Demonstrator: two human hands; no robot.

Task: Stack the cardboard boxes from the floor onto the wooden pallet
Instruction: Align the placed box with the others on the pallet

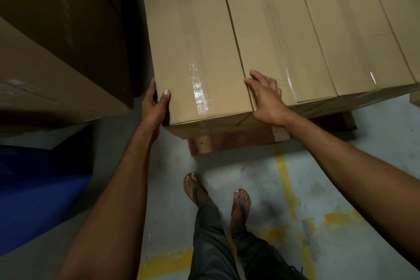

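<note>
A long taped cardboard box (193, 48) lies at the left end of a row of like boxes (318, 29) on the wooden pallet (238, 140). My left hand (155, 103) grips its near left corner, thumb on top and fingers down the left side. My right hand (266, 95) lies flat with straight fingers on the neighbouring box, right at the seam beside the first box's right edge. The box overhangs the pallet's front edge a little.
A tall stack of large cardboard cartons (56, 41) stands close on the left, leaving a narrow gap. A blue object (34, 188) sits on the floor at lower left. My sandalled feet (218, 193) stand on grey concrete with yellow lines (284, 177).
</note>
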